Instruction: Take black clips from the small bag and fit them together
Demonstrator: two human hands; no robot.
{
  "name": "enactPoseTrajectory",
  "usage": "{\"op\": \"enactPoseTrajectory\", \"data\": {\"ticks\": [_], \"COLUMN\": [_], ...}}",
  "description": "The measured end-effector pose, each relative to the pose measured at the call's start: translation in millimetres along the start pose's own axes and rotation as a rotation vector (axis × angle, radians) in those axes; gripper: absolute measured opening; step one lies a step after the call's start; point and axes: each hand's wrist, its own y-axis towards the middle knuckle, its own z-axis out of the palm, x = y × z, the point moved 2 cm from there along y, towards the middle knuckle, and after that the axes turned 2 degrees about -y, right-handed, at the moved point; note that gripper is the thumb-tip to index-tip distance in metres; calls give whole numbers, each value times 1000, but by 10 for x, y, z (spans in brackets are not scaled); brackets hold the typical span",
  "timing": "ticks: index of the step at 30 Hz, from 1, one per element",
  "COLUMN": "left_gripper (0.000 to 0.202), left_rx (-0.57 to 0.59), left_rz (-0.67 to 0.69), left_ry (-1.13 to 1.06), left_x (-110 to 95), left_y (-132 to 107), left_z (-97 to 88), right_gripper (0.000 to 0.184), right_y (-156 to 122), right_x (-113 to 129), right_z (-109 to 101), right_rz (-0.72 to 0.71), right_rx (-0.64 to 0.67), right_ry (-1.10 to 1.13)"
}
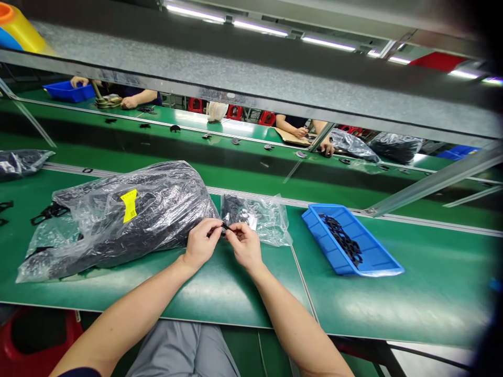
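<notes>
Between my two hands, above the green table, is a small black part [223, 227]; its exact kind is hidden by my fingers. My left hand [202, 241] pinches its left end, and my right hand [244, 243] pinches the right end. To the left, close to my left hand, lies a large clear plastic bag [157, 204] full of black parts, with a yellow label [129, 205] on it. Just behind my right hand rests a smaller clear bag [271, 214] with small dark and white pieces. A blue tray [377, 256] holding several black parts [341, 241] stands to the right.
Beyond the table a green conveyor belt [243, 162] carries spaced dark curved pieces [236, 141]. Co-workers' hands [301, 132] work across it. A metal shelf [236, 78] hangs overhead, with a slanted post [424, 180] at right. Black parts [51, 212] spill from the large bag's left end.
</notes>
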Motion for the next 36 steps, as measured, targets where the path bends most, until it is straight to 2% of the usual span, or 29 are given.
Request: {"op": "enactPoseTrajectory", "data": {"ticks": [4,18,25,28,32,36], "left_gripper": [11,8,13,15,18,25], "left_rx": [17,107,90,75,60,78], "left_rz": [5,-154,-414,-443,-500,-549], "left_ry": [17,-101,-311,-350,-437,-515], "left_x": [-5,46,154,182,166,112], "left_y": [7,56,69,61,58,67], "left_z": [6,16,40,42,50,82], "right_gripper": [15,9,8,7,11,20], "right_y": [-5,5,9,5,5,30], "right_x": [-18,32,40,27,7,-19], "right_z": [-3,-20,-29,-28,-9,24], "right_rz": [-22,-100,-119,-112,-36,155], "right_rx": [-4,-14,9,16,38,43], "right_ry": [-23,-127,-111,-93,1,322]}}
